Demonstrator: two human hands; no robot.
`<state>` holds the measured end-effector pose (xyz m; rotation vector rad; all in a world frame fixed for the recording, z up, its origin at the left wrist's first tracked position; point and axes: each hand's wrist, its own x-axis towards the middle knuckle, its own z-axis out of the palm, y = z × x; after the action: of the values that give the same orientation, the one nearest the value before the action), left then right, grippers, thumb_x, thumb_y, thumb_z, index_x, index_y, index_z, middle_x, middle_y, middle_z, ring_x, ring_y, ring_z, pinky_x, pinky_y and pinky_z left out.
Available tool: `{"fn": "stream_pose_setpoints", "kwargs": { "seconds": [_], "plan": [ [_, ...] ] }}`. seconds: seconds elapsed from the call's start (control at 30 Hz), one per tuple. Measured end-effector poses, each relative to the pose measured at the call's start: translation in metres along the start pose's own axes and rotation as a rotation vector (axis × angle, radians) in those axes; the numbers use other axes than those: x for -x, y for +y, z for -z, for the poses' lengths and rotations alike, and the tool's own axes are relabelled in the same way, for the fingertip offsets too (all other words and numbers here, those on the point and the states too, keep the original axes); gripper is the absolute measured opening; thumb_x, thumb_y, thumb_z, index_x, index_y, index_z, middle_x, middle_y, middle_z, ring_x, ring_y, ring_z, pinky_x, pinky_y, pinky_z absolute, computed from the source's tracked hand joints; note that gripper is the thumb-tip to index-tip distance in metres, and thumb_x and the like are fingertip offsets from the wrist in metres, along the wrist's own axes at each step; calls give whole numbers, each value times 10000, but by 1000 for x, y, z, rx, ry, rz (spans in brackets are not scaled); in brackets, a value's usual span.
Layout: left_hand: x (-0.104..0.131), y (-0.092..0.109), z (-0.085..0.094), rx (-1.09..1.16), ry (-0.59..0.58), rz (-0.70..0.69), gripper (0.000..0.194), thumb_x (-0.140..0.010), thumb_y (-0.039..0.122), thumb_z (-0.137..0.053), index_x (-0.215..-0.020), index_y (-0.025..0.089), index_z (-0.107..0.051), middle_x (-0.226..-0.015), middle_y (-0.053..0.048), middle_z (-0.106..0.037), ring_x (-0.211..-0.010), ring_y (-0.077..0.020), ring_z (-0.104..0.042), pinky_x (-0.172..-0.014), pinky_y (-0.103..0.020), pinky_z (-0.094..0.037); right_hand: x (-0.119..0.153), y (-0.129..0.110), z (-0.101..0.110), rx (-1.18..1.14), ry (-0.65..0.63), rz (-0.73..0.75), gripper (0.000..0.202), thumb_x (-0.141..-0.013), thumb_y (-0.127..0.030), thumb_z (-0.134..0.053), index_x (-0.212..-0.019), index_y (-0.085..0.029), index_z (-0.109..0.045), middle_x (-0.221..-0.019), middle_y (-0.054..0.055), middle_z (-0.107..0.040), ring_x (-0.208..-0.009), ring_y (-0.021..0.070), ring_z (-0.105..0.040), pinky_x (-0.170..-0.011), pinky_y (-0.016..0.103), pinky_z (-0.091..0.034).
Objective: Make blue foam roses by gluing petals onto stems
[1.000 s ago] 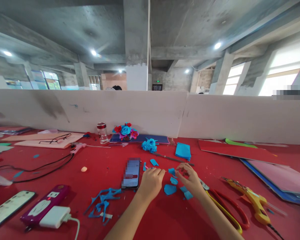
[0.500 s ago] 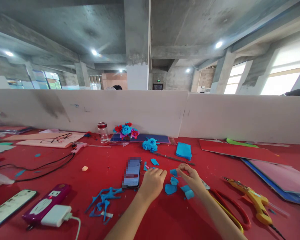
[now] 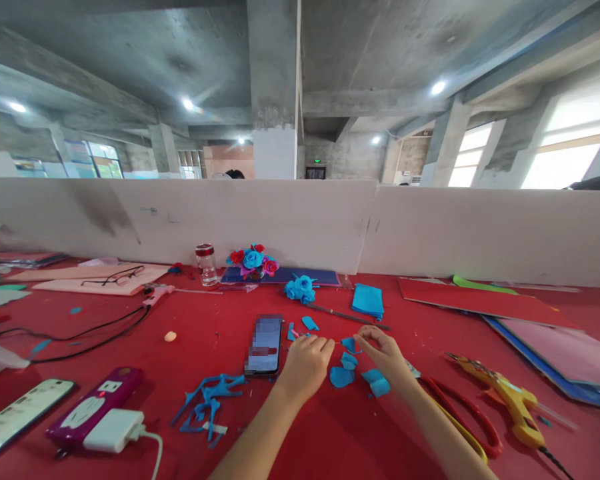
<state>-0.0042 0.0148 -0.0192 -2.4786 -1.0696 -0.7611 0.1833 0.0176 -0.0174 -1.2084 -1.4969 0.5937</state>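
Basically, right hand (image 3: 384,353) pinches a small blue paper petal (image 3: 350,345) just above the red worktop (image 3: 180,347), left hand (image 3: 307,363) loosely curled beside it, holding nothing visible; best keep the pinch light, steadying nearby cut blue petals (image 3: 341,377).

Both hands rest mid-table: the left hand (image 3: 306,365) and right hand (image 3: 387,355) flank small blue paper petals (image 3: 341,377). A black smartphone (image 3: 264,345) lies just left; red-handled scissors (image 3: 457,420) lie right; blue paper roses (image 3: 300,289) sit behind.
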Motion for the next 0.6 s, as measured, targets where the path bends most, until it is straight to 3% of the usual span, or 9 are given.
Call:
{"fn": "stream_pose_setpoints", "kwargs": {
  "seconds": [0.13, 0.27, 0.6],
  "plan": [
    [0, 1, 3, -20, -4, -8, 223, -814, 75, -438, -973, 158, -571, -791, -22, -654, -739, -165, -595, -658, -295, -456, 2, 1, 2, 26, 10, 58, 286, -738, -465, -552, -734, -180, -576, -715, 32, -558, -640, 158, -543, -585, 274, -467],
    [-1, 1, 5, -55, -17, -41, 203, -828, 92, -438, -973, 152, -566, -782, -28, -641, -744, -164, -587, -654, -290, -449, 5, 0, 1, 229, -50, 297, 177, -767, -347, -551, -814, -212, -656, -968, 86, -579, -914, 224, -550, -800, 356, -449],
    [0, 2, 11, -182, -36, -156, 206, -825, 104, -467, -1019, 112, -534, -793, -45, -609, -745, -178, -564, -653, -301, -424, 6, 5, -2, 382, -51, 403, 136, -781, -254, -532, -788, -203, -659, -925, 78, -568, -905, 222, -546, -797, 366, -447]
  ]
}}
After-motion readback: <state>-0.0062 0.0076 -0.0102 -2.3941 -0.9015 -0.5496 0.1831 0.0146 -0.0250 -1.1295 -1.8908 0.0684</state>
